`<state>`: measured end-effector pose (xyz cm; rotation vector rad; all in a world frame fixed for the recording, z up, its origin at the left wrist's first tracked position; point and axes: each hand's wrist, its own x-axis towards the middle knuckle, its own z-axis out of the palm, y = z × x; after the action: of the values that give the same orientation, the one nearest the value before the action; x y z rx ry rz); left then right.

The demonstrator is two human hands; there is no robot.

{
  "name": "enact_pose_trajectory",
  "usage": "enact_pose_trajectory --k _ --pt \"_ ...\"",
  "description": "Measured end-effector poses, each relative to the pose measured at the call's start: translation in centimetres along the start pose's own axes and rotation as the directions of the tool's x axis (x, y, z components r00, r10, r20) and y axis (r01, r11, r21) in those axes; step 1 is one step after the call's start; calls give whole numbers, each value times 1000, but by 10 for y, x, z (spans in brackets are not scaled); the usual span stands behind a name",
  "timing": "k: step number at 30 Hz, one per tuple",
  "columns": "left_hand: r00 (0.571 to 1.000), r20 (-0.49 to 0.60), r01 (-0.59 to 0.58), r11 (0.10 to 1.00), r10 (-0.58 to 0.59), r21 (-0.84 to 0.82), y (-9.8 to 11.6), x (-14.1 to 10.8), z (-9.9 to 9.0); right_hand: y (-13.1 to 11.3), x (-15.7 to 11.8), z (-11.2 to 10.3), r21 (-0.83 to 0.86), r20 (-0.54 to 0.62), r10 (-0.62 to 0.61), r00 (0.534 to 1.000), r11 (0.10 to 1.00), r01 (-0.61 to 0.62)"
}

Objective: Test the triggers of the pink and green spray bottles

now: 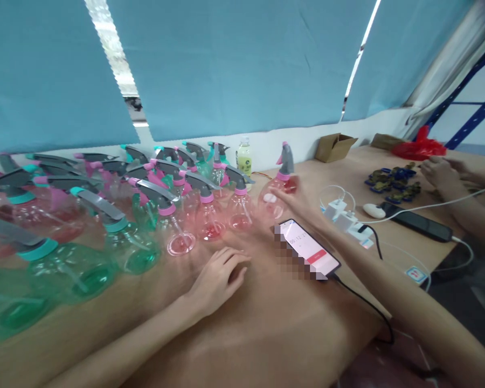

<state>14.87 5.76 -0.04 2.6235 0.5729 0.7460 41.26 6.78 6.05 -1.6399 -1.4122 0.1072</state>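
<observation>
Left side is crowded by spray bottles (206, 213), near side by phone (313, 250). Pink bottle (270, 209) is gripped by right hand (293, 198), long axis near upright, trigger (280, 157) turned left. Left hand (220, 275) is held loosely curled.

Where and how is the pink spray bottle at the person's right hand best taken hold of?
Likely around the upper body of the pink spray bottle, just below its collar, coming from the right: the round body narrows there, and the other bottles crowd its left side.
</observation>
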Motion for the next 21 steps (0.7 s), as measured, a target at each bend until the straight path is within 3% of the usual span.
enact_pose_trajectory --k 3,5,10,18,21 --pt "1000 -23 21 1000 -21 -14 0 -1 -2 -12 -24 -22 196 51 -94 994 977 83" --pt "997 -51 50 999 -51 -16 1 -2 -3 -18 -43 -28 250 206 -169 964 961 115" --pt "982 -128 141 990 -141 -14 8 -8 -2 -28 -80 -15 258 367 -265 892 950 176" --pt "972 -46 213 950 -229 -230 19 -21 0 -51 -91 0 428 525 -417 742 883 193" --pt "957 -21 269 912 -289 -309 18 -29 -5 -64 -94 5 438 552 -427 716 879 187"
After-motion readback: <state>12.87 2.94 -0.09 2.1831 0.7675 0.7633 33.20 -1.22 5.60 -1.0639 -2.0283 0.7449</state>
